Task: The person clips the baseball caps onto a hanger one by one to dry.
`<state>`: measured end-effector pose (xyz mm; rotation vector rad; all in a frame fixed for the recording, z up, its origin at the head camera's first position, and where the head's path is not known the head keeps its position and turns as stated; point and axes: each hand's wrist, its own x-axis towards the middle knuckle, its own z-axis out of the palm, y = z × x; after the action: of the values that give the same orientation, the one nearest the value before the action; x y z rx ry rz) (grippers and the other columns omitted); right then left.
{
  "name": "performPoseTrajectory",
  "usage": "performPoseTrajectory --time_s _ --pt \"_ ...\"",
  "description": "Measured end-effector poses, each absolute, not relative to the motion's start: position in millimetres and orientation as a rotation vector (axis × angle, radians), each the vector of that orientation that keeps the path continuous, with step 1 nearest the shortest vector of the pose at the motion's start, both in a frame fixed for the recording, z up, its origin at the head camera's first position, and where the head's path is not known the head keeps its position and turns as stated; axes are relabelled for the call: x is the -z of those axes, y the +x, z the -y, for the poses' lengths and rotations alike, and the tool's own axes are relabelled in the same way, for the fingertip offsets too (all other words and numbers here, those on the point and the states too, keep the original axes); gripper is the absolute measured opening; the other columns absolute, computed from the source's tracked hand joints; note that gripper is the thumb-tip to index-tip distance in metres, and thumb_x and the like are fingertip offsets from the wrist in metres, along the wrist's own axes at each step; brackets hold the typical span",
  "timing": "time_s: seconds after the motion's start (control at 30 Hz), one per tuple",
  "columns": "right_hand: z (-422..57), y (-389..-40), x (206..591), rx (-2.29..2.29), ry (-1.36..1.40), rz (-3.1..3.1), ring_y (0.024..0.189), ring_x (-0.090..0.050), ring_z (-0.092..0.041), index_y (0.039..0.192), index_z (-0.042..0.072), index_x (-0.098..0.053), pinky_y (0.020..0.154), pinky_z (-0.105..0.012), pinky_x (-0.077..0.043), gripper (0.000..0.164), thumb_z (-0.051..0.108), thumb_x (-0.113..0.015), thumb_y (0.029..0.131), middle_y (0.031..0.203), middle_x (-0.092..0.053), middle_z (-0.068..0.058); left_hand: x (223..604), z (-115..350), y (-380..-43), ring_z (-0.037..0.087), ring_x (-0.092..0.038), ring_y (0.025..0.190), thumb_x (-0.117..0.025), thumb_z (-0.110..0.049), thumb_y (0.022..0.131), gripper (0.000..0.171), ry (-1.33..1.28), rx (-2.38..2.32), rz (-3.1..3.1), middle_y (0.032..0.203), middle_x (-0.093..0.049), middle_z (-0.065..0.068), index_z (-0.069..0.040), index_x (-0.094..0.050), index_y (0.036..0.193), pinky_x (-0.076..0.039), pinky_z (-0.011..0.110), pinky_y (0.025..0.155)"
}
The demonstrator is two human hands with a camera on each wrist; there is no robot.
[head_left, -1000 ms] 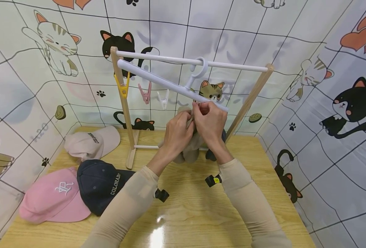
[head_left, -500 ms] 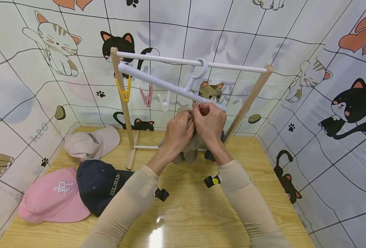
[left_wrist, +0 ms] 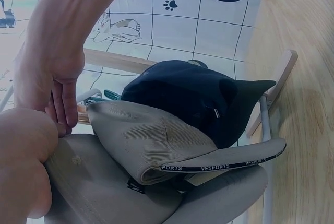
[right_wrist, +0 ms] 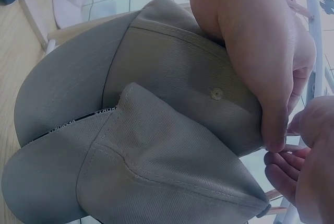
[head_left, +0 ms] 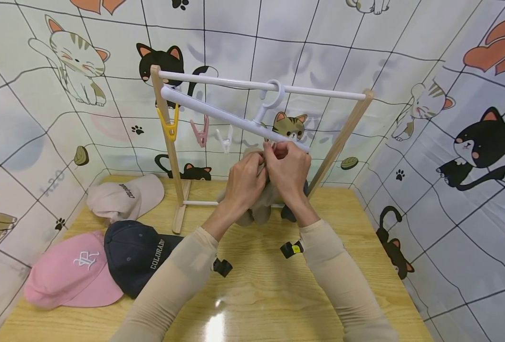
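Observation:
My left hand (head_left: 245, 183) pinches the top of a grey-brown cap (right_wrist: 182, 67), thumb flat on its crown. Right beside it, my right hand (head_left: 288, 168) has its fingertips pinched at the cap's top, on a thin pale piece (right_wrist: 293, 149) that I cannot tell the kind of. A second grey-brown cap (right_wrist: 172, 166), brim edge lettered, hangs alongside. Behind them, in the left wrist view, is a navy cap (left_wrist: 177, 88). Just above my hands a white hanger (head_left: 209, 111) slopes down to the right, hooked on the rack's white rail (head_left: 320, 91).
Yellow (head_left: 169, 127), pink (head_left: 201, 135) and white clips (head_left: 225, 140) dangle from the hanger's left side. The rack's wooden posts (head_left: 338, 142) stand on the table (head_left: 252, 304). At left lie a beige cap (head_left: 119, 197), a navy cap (head_left: 134, 256) and a pink cap (head_left: 72, 270).
The hanger's left end has dipped slightly, and the dangling clips swayed a little with it. Both hands keep almost the same place and hold.

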<state>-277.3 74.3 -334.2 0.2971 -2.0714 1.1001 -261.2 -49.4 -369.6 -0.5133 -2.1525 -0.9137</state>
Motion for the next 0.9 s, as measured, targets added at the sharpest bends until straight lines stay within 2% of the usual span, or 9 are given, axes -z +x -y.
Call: performPoseTrajectory --time_s 0.33,0.63,0.9 --pt "-75.3 -277.6 334.2 -1.119 0.277 2.081 0.076 -0.083 -0.034 0.098 -0.002 -0.082 0.077 -0.050 -0.063 0.031 0.029 -0.082 0.103 0.087 -0.085 -0.019 367.7 50.1 -261.7 0.034 -0.081 0.096 -0.075 -0.008 0.106 0.011 -0.509 0.926 2.168 0.121 -0.083 0.018 -0.001 -0.071 0.098 -0.066 0.048 0.081" --pt "-76.1 -278.6 335.2 -1.152 0.264 2.086 0.077 -0.084 -0.031 0.098 0.000 -0.083 0.076 -0.047 -0.064 0.031 0.031 -0.082 0.103 0.087 -0.086 -0.017 368.0 51.1 -261.5 0.031 -0.076 0.085 -0.076 -0.009 0.106 0.019 -0.514 0.909 2.169 0.115 -0.083 0.017 -0.003 -0.066 0.091 -0.062 0.046 0.072" --pt "-76.8 -278.7 333.8 -1.185 0.242 2.087 0.079 -0.084 -0.033 0.101 -0.003 -0.084 0.075 -0.049 -0.066 0.033 0.031 -0.083 0.102 0.090 -0.086 -0.019 366.3 51.7 -260.9 0.030 -0.073 0.081 -0.076 -0.011 0.106 0.019 -0.512 0.898 2.157 0.116 -0.083 0.015 -0.005 -0.066 0.090 -0.061 0.046 0.069"
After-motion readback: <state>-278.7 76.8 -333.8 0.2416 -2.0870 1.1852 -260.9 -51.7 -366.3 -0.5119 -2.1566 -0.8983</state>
